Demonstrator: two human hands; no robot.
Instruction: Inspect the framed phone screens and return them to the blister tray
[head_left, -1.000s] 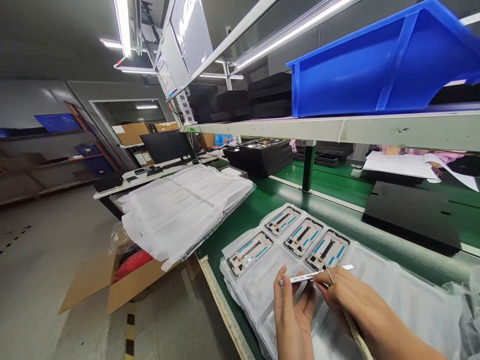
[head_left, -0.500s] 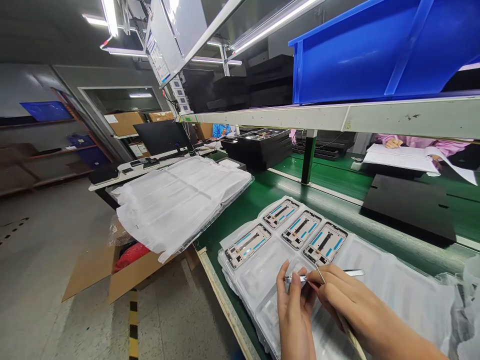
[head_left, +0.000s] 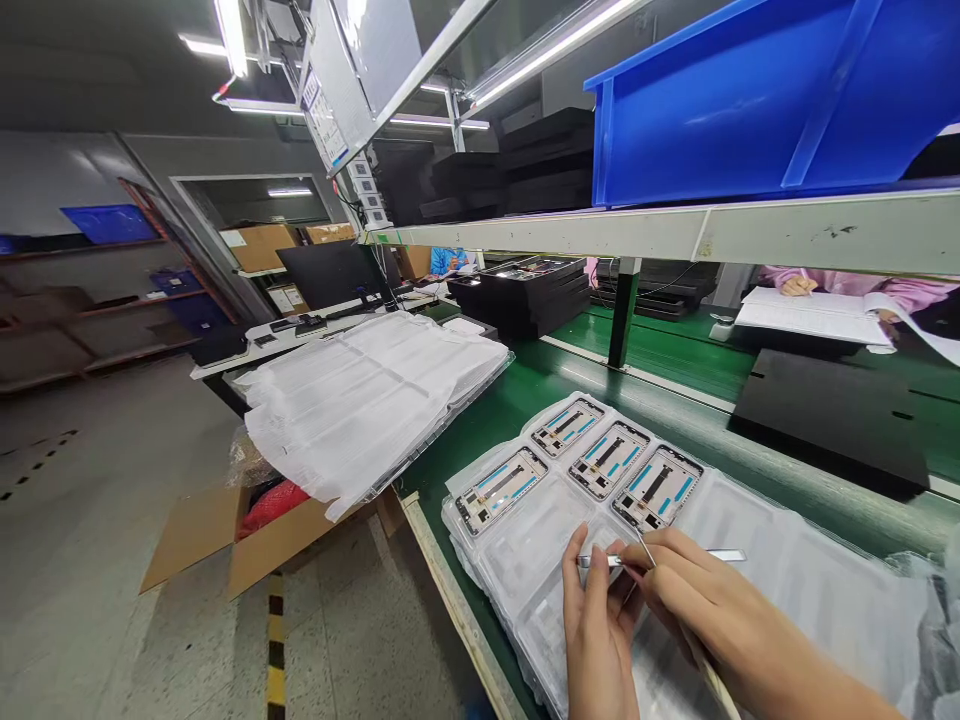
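Note:
Between thumb and fingers, my left hand [head_left: 600, 630] grips a thin, silver-edged phone frame [head_left: 727, 555], seen almost edge-on. My right hand [head_left: 697, 600] is closed beside it, against its near side, with a thin pointed tool [head_left: 643, 547] sticking up from the fingers. A pale, slender length [head_left: 709, 670] shows below that hand; whether it is the tool's handle, I cannot tell. Under both hands lies a stack of white plastic trays [head_left: 525, 540]. Several phone frames with blue strips sit in its far pockets, the nearest phone frame [head_left: 658, 488] just beyond my fingers. My palms hide the held frame's middle.
Left of the trays, white sheeted trays [head_left: 375, 390] overhang the green bench [head_left: 420, 470]. A black board [head_left: 829, 420] lies at right. Overhead, a shelf [head_left: 652, 228] carries a blue bin [head_left: 720, 120]. An open carton [head_left: 202, 540] stands on the floor. Across the bench, a person's hand [head_left: 799, 286] rests by papers.
The view has shifted slightly, so everything sits a little further right. Both hands keep the same hold, and the phone frame stays edge-on between them.

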